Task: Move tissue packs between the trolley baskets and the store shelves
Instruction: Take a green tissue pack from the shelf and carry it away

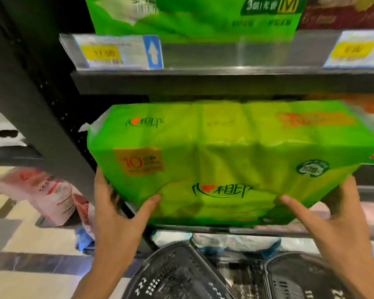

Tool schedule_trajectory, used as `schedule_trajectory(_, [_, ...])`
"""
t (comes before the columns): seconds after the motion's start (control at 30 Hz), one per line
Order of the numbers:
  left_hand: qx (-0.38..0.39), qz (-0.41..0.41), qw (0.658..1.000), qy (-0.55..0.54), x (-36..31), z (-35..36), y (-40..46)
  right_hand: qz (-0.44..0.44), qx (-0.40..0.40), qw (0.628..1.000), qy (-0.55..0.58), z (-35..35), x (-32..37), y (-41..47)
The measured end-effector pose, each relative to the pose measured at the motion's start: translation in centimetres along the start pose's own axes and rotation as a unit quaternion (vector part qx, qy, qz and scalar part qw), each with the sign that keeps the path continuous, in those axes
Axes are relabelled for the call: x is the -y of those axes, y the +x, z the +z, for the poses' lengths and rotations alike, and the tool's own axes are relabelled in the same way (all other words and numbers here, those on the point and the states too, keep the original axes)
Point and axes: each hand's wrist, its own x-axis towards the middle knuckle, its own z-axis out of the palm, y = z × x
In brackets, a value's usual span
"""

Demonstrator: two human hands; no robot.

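Green tissue pack (pixel 225 160), printed "心相印" with an orange "10" badge, gripped at both ends: left hand (pixel 115 214) and right hand (pixel 341 216), thumbs pressed on its front. Shelf tag (pixel 105 53) reads "11.50".

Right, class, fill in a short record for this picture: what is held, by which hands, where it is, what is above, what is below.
held item: green tissue pack
hands: left hand and right hand grip its lower corners, thumbs on its front
position: in front of the lower shelf opening
above: shelf rail with price labels, another green pack on it
below: black trolley baskets
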Motion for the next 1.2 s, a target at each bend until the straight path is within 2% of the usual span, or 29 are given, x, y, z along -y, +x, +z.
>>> schedule_trajectory(0.1, [-0.003, 0.027, 1.000, -0.008, -0.6, -0.3, 0.2, -0.042, -0.009, 0.999, 0.000, -0.5, 0.6, -0.2])
schedule_trajectory(0.27, [-0.011, 0.043, 0.999, -0.011, 0.3, -0.7, 0.1, -0.062, -0.019, 0.998, 0.018, -0.2, 0.4, -0.7])
schedule_trajectory(0.37, [-0.041, 0.034, 0.997, -0.048, 0.8, -0.4, 0.4, -0.074, -0.045, 0.995, 0.050, 0.2, 0.6, -0.5])
schedule_trajectory(0.47, [-0.045, 0.100, 0.993, 0.053, 1.1, 0.7, 1.8, -0.089, -0.057, 0.992, 0.061, 0.9, 0.4, 0.8])
schedule_trajectory(0.5, [-0.047, 0.112, 0.991, 0.055, 1.6, 1.1, 2.5, -0.089, -0.059, 0.992, 0.064, 1.2, 0.1, 1.3])
schedule_trajectory(0.57, [-0.054, 0.090, 0.995, 0.003, 2.3, 2.2, 3.8, -0.086, -0.063, 0.992, 0.064, 1.8, -1.2, 2.6])
schedule_trajectory(0.67, [-0.003, 0.032, 0.998, -0.045, 4.2, 3.1, 4.9, -0.080, -0.031, 0.995, 0.047, 2.6, -3.1, 3.7])
schedule_trajectory(0.77, [0.024, 0.071, 0.997, 0.020, 5.5, 2.8, 5.3, -0.084, -0.018, 0.996, 0.025, 3.3, -3.7, 4.5])
schedule_trajectory(0.93, [0.044, 0.080, 0.995, 0.042, 5.8, 3.2, 9.3, -0.075, -0.002, 0.997, -0.012, 3.8, -3.7, 8.2])
schedule_trajectory(1.03, [0.056, 0.094, 0.992, 0.067, 5.4, 3.7, 12.3, -0.040, 0.019, 0.998, -0.040, 4.3, -3.1, 10.4])
schedule_trajectory(1.13, [0.063, 0.097, 0.990, 0.081, 5.4, 4.5, 13.5, -0.010, 0.035, 0.998, -0.056, 4.7, -3.1, 11.5])
schedule_trajectory(1.2, [0.065, 0.067, 0.994, 0.057, 5.5, 4.5, 12.7, -0.003, 0.045, 0.998, -0.041, 4.6, -3.3, 11.2])
